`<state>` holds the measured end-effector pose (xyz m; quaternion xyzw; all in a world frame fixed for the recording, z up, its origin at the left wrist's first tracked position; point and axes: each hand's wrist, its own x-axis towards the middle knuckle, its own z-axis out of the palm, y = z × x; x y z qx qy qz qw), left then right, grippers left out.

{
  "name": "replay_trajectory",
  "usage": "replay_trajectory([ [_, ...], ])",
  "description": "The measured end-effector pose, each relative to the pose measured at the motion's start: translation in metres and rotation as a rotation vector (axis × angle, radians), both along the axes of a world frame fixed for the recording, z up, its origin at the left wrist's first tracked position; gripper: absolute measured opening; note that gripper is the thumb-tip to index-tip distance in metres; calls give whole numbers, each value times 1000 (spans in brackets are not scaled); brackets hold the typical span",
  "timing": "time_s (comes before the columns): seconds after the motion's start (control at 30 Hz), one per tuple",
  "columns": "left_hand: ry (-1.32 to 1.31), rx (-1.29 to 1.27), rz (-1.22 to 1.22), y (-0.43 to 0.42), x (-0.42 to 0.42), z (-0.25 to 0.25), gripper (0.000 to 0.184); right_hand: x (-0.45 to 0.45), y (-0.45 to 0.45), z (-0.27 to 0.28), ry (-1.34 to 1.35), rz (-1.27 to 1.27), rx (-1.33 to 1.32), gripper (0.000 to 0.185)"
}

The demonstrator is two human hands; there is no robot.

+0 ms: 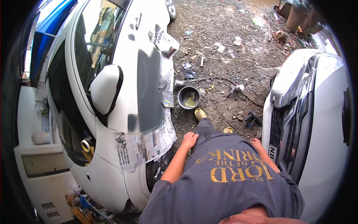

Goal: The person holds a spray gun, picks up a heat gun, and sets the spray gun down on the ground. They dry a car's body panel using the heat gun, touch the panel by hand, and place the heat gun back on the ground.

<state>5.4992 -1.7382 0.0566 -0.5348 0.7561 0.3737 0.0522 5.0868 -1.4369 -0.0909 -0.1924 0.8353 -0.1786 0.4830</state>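
My left hand (190, 140) hangs at my left thigh with its fingers curled in against the dark trousers (207, 129). What it holds, if anything, is hidden. On the other side, my right hand (256, 143) is beside my right hip, partly covered by my dark printed T-shirt (238, 183); its fingers do not show clearly. To my left stands a white car (123, 86) with a dull grey patch (149, 89) on its panel. Newspaper sheets (143, 149) are fixed along the patch's near edge, and more masking paper (166, 82) runs down its right side.
A dark bucket (189, 98) with something yellowish inside stands before my feet. A hose (231, 80) crosses the gravel near a spray gun (238, 88). A dark tool (253, 118) lies by the second car (298, 78) on my right. Litter is scattered farther off.
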Motion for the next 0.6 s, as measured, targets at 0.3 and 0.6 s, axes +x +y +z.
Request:
replay_trajectory([
  [0.3, 54, 107, 173, -24, -25, -16, 53, 13, 18, 11, -17, -143, 89, 27],
  [0.6, 0, 350, -56, -162, -74, -37, 50, -4, -103, 40, -79, -285, 169, 35],
])
